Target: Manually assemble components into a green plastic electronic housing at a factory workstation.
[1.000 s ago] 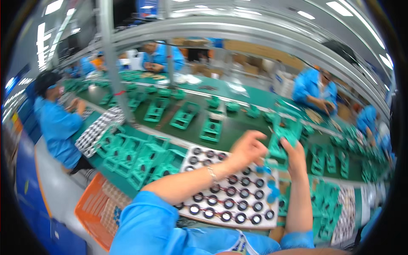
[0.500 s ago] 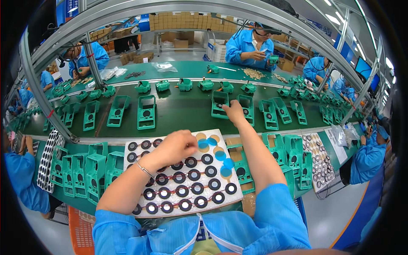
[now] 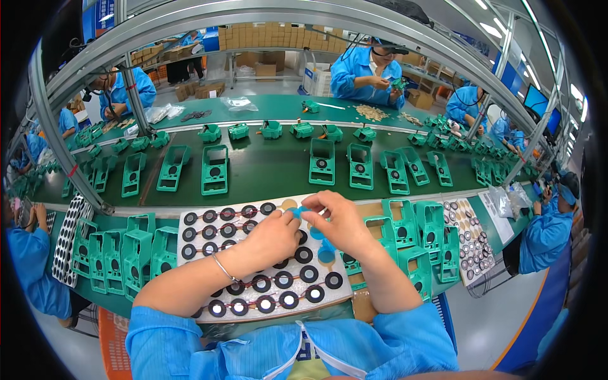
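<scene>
A white foam tray [image 3: 341, 294] lies before me, set with rows of small black round speakers [image 3: 304, 254] joined by red-brown wires. Over its far right part my two hands meet. My left hand [image 3: 275, 237] is closed, its fingertips close together at a blue film disc [image 3: 295, 212]; whether it grips anything else is hidden. My right hand [image 3: 337, 220] has thumb and fingers drawn together at the same blue disc. More blue discs [image 3: 326, 253] lie on the tray beneath my right hand, beside tan round pieces [image 3: 289, 204].
Green plastic housings [image 3: 215, 171] stand on the green conveyor [image 3: 266, 171] beyond the tray. More housings [image 3: 136, 256] crowd both sides. A board of round parts [image 3: 468, 244] lies at right. A metal frame post [image 3: 69, 139] rises at left. Co-workers [image 3: 367, 79] sit opposite and alongside.
My right hand has come back from a green housing on the conveyor to the tray, beside my left hand. The left hand has moved slightly nearer the blue discs.
</scene>
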Tool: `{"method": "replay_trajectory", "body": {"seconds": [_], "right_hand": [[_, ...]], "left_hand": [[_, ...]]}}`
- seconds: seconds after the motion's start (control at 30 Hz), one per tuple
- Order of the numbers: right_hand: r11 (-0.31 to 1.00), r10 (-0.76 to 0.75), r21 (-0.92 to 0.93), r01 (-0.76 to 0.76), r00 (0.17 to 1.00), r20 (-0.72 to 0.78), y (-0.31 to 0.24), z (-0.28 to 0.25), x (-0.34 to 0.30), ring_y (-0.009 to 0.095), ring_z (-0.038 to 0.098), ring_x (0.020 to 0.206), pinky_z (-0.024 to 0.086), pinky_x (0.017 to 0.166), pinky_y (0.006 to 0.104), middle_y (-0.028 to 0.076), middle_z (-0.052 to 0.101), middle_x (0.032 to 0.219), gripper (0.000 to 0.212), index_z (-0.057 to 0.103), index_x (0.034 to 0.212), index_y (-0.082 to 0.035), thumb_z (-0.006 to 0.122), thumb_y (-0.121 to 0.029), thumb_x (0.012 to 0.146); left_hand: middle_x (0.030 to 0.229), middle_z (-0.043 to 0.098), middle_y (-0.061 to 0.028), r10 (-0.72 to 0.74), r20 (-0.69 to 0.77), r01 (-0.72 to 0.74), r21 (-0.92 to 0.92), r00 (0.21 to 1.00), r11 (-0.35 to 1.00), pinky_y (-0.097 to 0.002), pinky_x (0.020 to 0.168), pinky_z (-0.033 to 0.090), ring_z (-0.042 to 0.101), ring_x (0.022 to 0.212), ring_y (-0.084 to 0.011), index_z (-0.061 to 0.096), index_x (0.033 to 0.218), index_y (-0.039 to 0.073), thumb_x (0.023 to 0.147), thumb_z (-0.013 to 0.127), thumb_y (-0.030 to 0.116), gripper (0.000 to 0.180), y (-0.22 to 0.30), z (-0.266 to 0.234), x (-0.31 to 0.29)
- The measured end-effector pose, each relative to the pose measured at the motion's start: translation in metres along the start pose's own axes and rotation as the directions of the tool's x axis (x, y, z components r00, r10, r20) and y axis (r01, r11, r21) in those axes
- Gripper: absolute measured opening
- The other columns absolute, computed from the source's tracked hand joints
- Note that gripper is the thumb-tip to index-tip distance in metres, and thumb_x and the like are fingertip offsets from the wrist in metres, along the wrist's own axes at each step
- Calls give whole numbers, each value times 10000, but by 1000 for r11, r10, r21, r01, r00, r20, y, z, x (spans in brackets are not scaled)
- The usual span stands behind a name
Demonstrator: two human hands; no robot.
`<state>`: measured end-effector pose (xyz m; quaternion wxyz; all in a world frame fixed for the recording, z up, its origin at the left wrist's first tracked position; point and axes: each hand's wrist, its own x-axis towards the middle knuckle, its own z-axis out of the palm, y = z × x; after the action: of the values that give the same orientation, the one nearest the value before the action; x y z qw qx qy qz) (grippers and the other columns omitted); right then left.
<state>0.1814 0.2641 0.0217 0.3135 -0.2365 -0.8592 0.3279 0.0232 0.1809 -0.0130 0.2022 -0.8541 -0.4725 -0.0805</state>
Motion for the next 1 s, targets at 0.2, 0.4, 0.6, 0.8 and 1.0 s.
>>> {"method": "replay_trajectory", "body": {"seconds": [0.2, 0.4, 0.6, 0.8, 1.0], "right_hand": [[995, -6, 103, -18, 975, 223, 21, 1, -4, 206, 536, 923, 445, 771, 315, 89, 600, 971, 299, 604, 1056, -46, 666, -154, 785], [982, -174, 115, 149, 953, 248, 18, -5, -5, 229, 535, 943, 444, 826, 331, 99, 577, 989, 346, 585, 1096, -11, 661, -70, 763], [893, -105, 444, 67, 993, 61, 20, -5, -3, 178, 521, 991, 472, 804, 314, 68, 494, 1063, 385, 558, 1149, -24, 622, 19, 772], [958, -274, 86, 273, 962, 2, 17, -2, 0, 225, 511, 991, 464, 802, 318, 94, 481, 1066, 408, 558, 1132, -62, 656, -4, 740], [935, -351, -53, 352, 936, 17, 11, 2, -4, 290, 477, 992, 435, 828, 363, 102, 489, 1051, 431, 556, 1101, -79, 677, -9, 693]], "left_hand": [[800, 515, -58, -81, -200, 43, -186, 977, 982, -341, 705, 402, 482, 793, -229, 564, 751, 58, 649, 631, 99, 129, -17, -13, 2], [848, 520, -68, -120, -331, 32, -259, 936, 965, -352, 729, 390, 478, 799, -234, 558, 811, 47, 660, 658, 64, 182, -20, -28, 5], [961, 544, -87, -678, -447, 361, -605, 584, 710, -290, 739, 422, 528, 836, -173, 550, 993, 31, 716, 671, 19, 302, -20, -37, 3], [791, 617, -21, -556, 337, 284, -941, 760, -182, -198, 624, 410, 501, 682, -55, 635, 896, 1, 829, 628, 130, 145, -25, -20, 3], [760, 630, -33, -527, 372, 290, -928, 764, -235, -198, 598, 390, 484, 651, -63, 638, 871, 10, 823, 617, 107, 110, -25, -18, 2]]}}
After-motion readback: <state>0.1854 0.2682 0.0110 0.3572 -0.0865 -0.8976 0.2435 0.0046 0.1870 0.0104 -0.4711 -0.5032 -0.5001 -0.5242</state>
